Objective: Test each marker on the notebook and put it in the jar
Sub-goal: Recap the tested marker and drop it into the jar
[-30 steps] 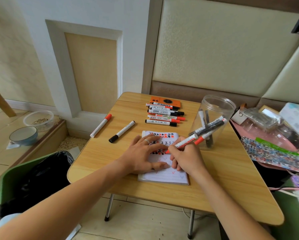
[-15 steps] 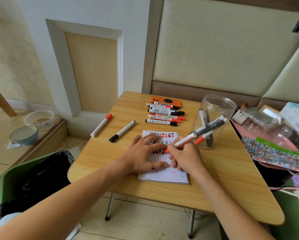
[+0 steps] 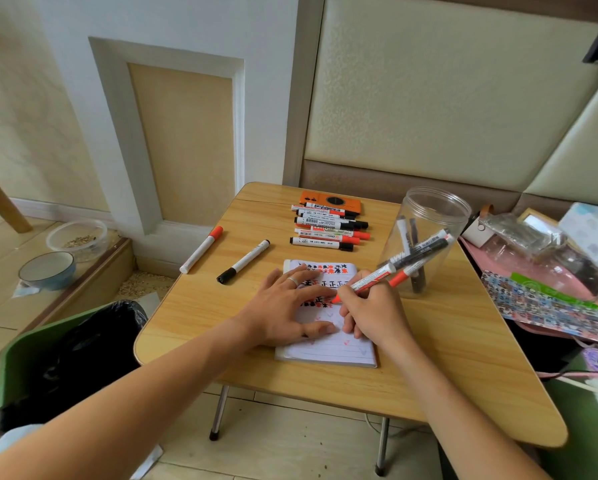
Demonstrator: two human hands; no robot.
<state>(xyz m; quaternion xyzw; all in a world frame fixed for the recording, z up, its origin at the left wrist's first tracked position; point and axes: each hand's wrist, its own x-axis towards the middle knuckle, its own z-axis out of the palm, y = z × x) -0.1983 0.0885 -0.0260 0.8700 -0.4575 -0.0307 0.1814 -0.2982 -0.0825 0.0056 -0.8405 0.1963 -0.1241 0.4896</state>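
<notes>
The right hand (image 3: 373,313) pinches a white marker (image 3: 372,278) with an exposed red tip on the notebook (image 3: 328,351) page. The left hand (image 3: 283,306) lies flat, fingers extended, pressing the notebook. The clear jar (image 3: 425,216), holding markers, stands just beyond.

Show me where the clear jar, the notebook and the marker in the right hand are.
clear jar (image 3: 432,209): head view, on its upper wall below the rim.
notebook (image 3: 328,353): head view, on the bare lined page near its front edge.
red marker (image 3: 370,279): head view, on its white barrel above the right hand (image 3: 373,315).
</notes>
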